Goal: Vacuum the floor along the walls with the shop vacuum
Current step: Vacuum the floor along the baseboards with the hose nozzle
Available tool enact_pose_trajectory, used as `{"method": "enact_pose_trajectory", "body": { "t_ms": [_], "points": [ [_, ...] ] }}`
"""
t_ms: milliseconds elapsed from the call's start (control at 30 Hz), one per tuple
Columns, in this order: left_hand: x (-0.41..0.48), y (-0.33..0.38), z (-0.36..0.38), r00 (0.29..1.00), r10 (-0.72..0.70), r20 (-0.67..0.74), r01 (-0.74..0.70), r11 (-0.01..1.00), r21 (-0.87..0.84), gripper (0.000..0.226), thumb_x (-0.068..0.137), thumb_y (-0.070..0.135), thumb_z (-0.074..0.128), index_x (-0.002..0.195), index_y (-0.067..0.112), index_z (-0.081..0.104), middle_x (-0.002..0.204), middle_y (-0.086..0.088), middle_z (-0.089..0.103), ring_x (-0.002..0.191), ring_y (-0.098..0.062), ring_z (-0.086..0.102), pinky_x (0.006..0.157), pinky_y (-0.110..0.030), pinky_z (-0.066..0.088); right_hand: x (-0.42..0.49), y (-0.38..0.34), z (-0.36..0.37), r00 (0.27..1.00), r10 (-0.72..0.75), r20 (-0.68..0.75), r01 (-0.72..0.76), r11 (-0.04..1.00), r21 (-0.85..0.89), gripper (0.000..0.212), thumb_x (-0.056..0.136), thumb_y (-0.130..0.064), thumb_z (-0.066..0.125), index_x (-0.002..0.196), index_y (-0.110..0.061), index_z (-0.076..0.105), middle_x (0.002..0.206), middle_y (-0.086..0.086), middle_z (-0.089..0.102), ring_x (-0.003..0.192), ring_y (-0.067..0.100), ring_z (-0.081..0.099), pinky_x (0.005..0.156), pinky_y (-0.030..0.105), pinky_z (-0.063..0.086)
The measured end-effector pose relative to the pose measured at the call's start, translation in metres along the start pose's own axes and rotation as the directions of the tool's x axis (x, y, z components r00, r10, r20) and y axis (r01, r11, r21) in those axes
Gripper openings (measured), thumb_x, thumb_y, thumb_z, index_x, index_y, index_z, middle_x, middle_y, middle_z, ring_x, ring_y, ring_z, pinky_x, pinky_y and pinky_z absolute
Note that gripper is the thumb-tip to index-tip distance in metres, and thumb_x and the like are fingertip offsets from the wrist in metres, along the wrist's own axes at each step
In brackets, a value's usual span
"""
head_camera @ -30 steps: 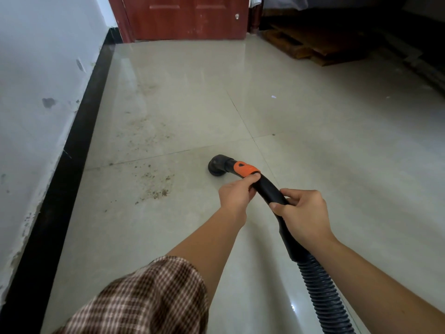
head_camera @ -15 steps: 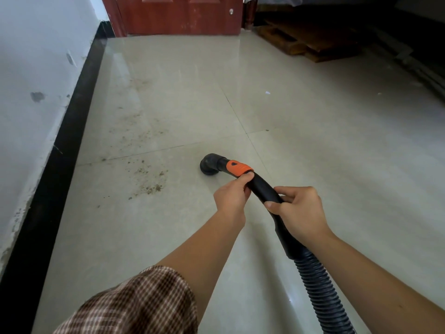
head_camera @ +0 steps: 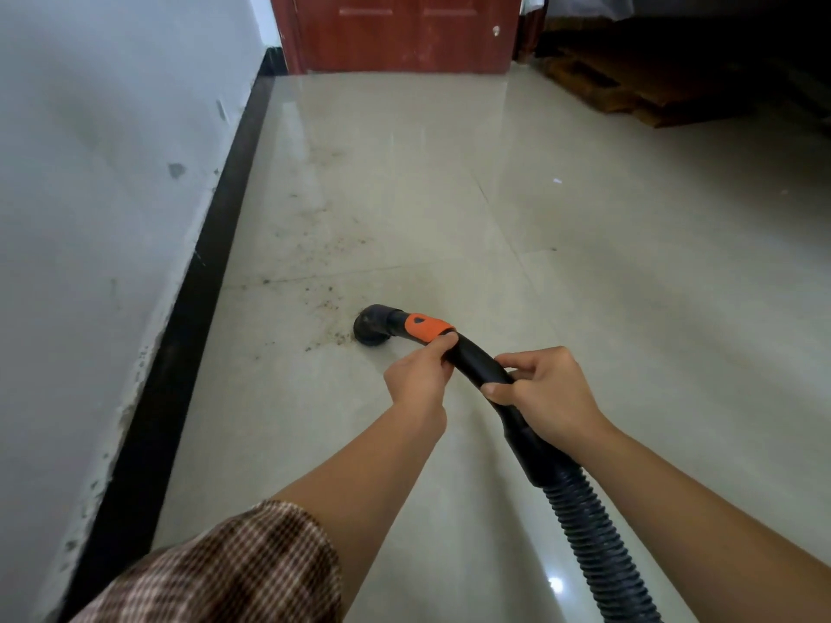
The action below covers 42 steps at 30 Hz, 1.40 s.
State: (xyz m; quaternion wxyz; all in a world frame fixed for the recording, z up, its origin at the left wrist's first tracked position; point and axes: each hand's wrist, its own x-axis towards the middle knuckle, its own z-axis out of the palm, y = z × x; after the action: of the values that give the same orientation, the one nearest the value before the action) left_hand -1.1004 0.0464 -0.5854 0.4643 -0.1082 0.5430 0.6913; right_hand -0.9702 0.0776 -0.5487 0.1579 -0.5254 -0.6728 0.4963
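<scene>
Your left hand [head_camera: 416, 379] and right hand [head_camera: 546, 391] both grip the black vacuum hose [head_camera: 476, 364] — its nozzle [head_camera: 371, 328] sits on the tiled floor [head_camera: 584, 285] amid scattered dirt [head_camera: 326, 303], near the dark baseboard [head_camera: 193, 299].

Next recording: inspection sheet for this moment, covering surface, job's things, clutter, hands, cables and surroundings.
Surface: glossy tile floor, dirt specks toward the wall side.
Job's things: vacuum nozzle on the floor beside the specks; ribbed hose trails back out of frame.
Clutter: wooden pallets, far right.
Hands: left hand grips the tube behind the orange collar; right hand grips it further back.
Cables: nothing seen.
Surroundings: white wall, black baseboard, red door ahead.
</scene>
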Motion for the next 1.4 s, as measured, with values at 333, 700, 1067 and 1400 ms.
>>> {"method": "enact_pose_trajectory", "body": {
  "t_ms": [333, 700, 1067, 1400],
  "points": [
    [0.000, 0.017, -0.022, 0.997, 0.016, -0.074, -0.018, 0.999, -0.028, 0.016, 0.074, 0.002, 0.080, 0.077, 0.004, 0.065, 0.082, -0.010, 0.072, 0.071, -0.013, 0.070, 0.065, -0.020, 0.052, -0.004, -0.014, 0.024, 0.999, -0.014, 0.040, 0.013, 1.000, 0.023, 0.027, 0.077, -0.007, 0.077, 0.099, -0.023, 0.074, 0.073, 0.002, 0.075, 0.058, 0.018, 0.068, 0.069, 0.035, 0.059],
    [0.011, 0.039, -0.046, 0.988, 0.036, -0.149, -0.045, 0.997, -0.057, 0.019, 0.072, 0.002, 0.082, 0.074, 0.005, 0.063, 0.074, -0.007, 0.071, 0.062, -0.009, 0.069, 0.063, -0.020, 0.051, 0.002, -0.029, 0.054, 0.994, -0.069, 0.089, 0.066, 0.997, 0.030, 0.030, 0.077, -0.008, 0.077, 0.072, -0.035, 0.066, 0.069, 0.001, 0.074, 0.060, 0.020, 0.068, 0.071, 0.039, 0.058],
    [0.017, 0.059, -0.077, 0.982, 0.068, -0.178, -0.083, 0.993, -0.079, 0.016, 0.072, 0.002, 0.081, 0.075, 0.004, 0.065, 0.068, -0.003, 0.072, 0.063, -0.009, 0.071, 0.071, -0.022, 0.052, 0.007, -0.039, 0.087, 0.983, -0.071, 0.169, 0.068, 0.997, 0.020, 0.024, 0.078, -0.009, 0.077, 0.097, -0.024, 0.076, 0.073, 0.000, 0.075, 0.062, 0.021, 0.069, 0.072, 0.039, 0.061],
    [0.026, 0.076, -0.094, 0.969, 0.110, -0.219, -0.134, 0.986, -0.099, 0.017, 0.073, 0.002, 0.080, 0.076, 0.003, 0.064, 0.076, -0.007, 0.072, 0.057, -0.008, 0.070, 0.066, -0.020, 0.053, 0.013, -0.052, 0.111, 0.973, -0.128, 0.190, 0.127, 0.992, 0.016, 0.030, 0.077, -0.009, 0.075, 0.068, -0.037, 0.066, 0.069, 0.003, 0.074, 0.057, 0.020, 0.066, 0.070, 0.043, 0.059]
  ]
}}
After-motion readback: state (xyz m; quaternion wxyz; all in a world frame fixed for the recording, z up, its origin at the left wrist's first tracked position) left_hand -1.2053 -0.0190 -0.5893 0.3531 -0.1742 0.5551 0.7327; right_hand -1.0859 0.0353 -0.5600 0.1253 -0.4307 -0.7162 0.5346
